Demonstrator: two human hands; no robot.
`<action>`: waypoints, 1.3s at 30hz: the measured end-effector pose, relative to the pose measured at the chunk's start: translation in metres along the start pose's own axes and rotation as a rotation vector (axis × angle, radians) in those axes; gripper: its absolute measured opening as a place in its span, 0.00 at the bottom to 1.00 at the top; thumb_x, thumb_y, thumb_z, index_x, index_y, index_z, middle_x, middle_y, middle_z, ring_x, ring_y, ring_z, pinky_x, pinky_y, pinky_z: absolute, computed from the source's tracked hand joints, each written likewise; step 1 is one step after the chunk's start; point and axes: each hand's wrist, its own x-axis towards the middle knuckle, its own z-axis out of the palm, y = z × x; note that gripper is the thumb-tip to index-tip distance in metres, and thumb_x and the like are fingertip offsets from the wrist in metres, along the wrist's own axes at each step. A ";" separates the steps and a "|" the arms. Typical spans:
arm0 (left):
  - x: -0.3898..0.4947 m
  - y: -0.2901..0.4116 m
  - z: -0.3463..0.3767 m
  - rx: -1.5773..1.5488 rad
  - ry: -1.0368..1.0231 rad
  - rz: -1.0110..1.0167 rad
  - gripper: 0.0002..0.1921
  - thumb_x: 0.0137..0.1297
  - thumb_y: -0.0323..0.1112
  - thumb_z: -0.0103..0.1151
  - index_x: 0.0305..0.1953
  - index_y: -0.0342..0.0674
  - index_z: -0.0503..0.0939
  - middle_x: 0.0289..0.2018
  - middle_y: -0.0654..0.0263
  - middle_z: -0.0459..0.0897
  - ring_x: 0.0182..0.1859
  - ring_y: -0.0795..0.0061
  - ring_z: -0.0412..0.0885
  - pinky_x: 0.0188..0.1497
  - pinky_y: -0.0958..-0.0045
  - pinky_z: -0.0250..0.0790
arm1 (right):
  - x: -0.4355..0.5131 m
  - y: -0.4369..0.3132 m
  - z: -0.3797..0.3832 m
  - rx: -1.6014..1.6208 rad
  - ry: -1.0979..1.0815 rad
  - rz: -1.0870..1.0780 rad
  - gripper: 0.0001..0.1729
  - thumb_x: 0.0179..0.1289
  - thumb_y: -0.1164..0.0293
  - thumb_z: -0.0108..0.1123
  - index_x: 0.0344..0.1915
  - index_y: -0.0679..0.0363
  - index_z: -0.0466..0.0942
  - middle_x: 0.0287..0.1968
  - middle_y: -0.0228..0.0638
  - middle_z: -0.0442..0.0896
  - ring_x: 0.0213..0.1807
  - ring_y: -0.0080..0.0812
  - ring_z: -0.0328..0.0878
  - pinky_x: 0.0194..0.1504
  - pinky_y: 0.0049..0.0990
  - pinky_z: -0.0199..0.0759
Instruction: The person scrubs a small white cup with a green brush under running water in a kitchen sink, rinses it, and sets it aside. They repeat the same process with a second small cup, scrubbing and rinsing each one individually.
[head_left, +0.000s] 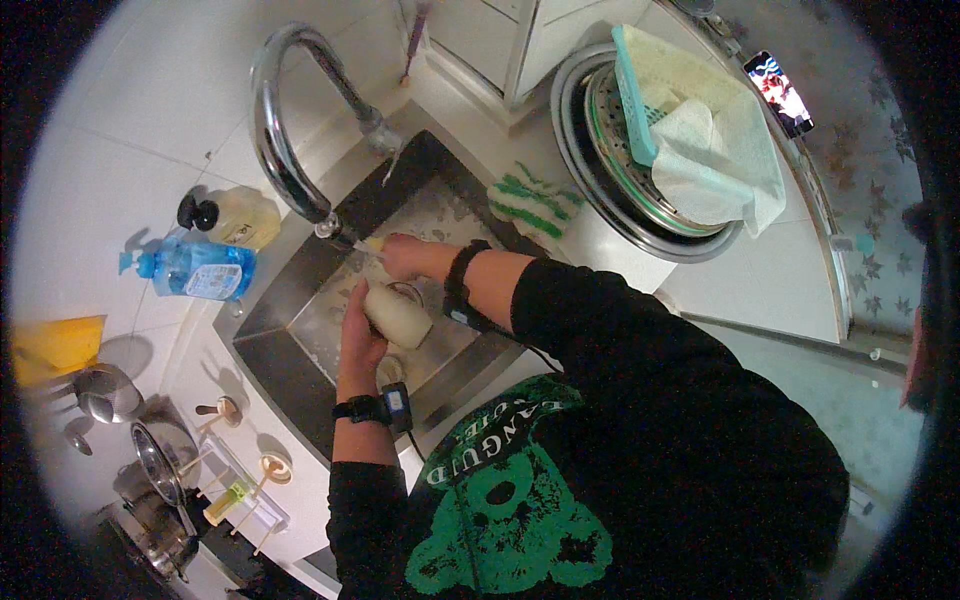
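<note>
Over the stainless steel sink (465, 367), my left hand (360, 337) is wrapped around a pale, cream-coloured rounded container (397, 315), which lies tilted. Just above it, my right hand (405, 256) has its fingers closed around a small yellowish-white thing (373, 244), mostly hidden, so I cannot tell what it is. The mouth of the curved chrome faucet (289, 176) is close to the right hand's fingertips. Behind the container, a round metal rim (409, 292) shows in part. A small round pale thing (390, 370) sits lower in the sink, by the left wrist.
A blue pump bottle (199, 268) and a yellowish pump bottle (247, 217) stand left of the sink. Right of it are a green-striped cloth (532, 201) and stacked metal basins (577, 180) under a turquoise basket (634, 105). A phone (778, 94) lies at the far right.
</note>
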 end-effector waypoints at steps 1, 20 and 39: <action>0.000 0.001 0.001 0.010 0.013 -0.003 0.22 0.74 0.52 0.52 0.54 0.39 0.74 0.47 0.61 0.82 0.50 0.64 0.81 0.56 0.60 0.74 | 0.003 0.000 0.000 -0.079 0.017 -0.068 0.21 0.54 0.61 0.63 0.45 0.60 0.81 0.39 0.49 0.84 0.43 0.52 0.83 0.43 0.45 0.77; 0.036 0.016 0.107 0.302 0.186 0.326 0.20 0.70 0.46 0.56 0.54 0.36 0.75 0.45 0.62 0.80 0.45 0.69 0.79 0.47 0.66 0.73 | -0.116 0.030 -0.054 0.878 0.083 0.284 0.35 0.72 0.39 0.42 0.47 0.58 0.81 0.37 0.37 0.84 0.41 0.37 0.85 0.32 0.41 0.76; 0.076 0.025 0.062 1.848 0.062 0.322 0.16 0.70 0.36 0.46 0.49 0.36 0.81 0.46 0.51 0.84 0.46 0.53 0.82 0.48 0.55 0.76 | -0.167 0.017 -0.033 0.383 0.440 0.016 0.41 0.48 0.56 0.75 0.61 0.54 0.66 0.55 0.46 0.74 0.58 0.53 0.74 0.57 0.46 0.70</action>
